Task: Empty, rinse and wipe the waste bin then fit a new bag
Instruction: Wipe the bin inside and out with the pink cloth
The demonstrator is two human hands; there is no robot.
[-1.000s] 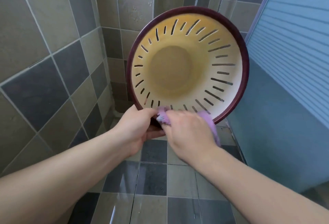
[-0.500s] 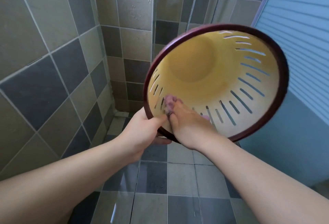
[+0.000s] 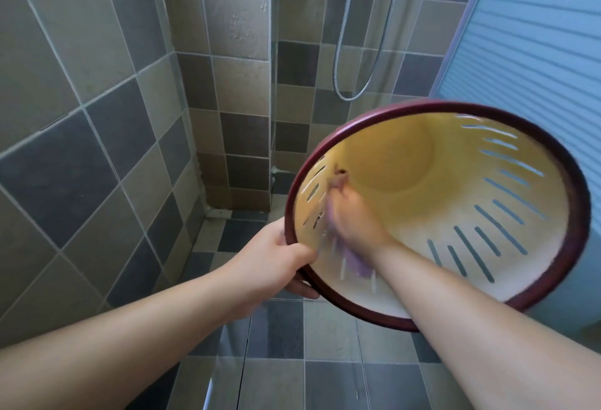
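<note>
Bin: You held the round yellow plastic waste bin with slotted walls and a dark red rim in the air, its mouth tilted toward you.
Left hand: Your left hand gripped the rim's lower left edge, fingers curled round it.
Right hand: Your right hand was inside the bin, pressing a crumpled purple cloth against the left inner wall; motion blur hid the fingers' shape.
Setting: A grey and beige tiled floor lay below.

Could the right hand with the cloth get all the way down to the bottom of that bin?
Probably yes. The right hand is already inside the bin, holding the purple cloth against its side wall, and nothing lies between it and the bare yellow bottom.
</note>
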